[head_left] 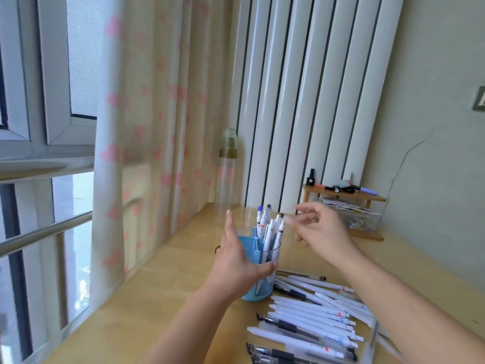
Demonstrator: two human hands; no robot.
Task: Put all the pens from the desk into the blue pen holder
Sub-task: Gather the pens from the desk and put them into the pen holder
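Head view shows the blue pen holder standing upright on the table. It is a round cup with a translucent upper wall, a solid blue base and blue dividers inside that split it into compartments. Several pens already stand in it, mostly white-barrelled with dark or blue caps, leaning slightly to the right. The left hand grasps the holder from its left side, thumb wrapped across the front wall and index finger pointing up beside the rim. The right hand hovers just right of the pen tops, fingers relaxed and spread, gripping nothing; whether a fingertip touches the nearest pen cannot be told through the blur. Just right of and in front of the holder lies a heap of loose pens, white and frosted barrels mixed with some black-gripped ones, overlapping one another. Behind the holder and to its right sits a small wooden shelf.
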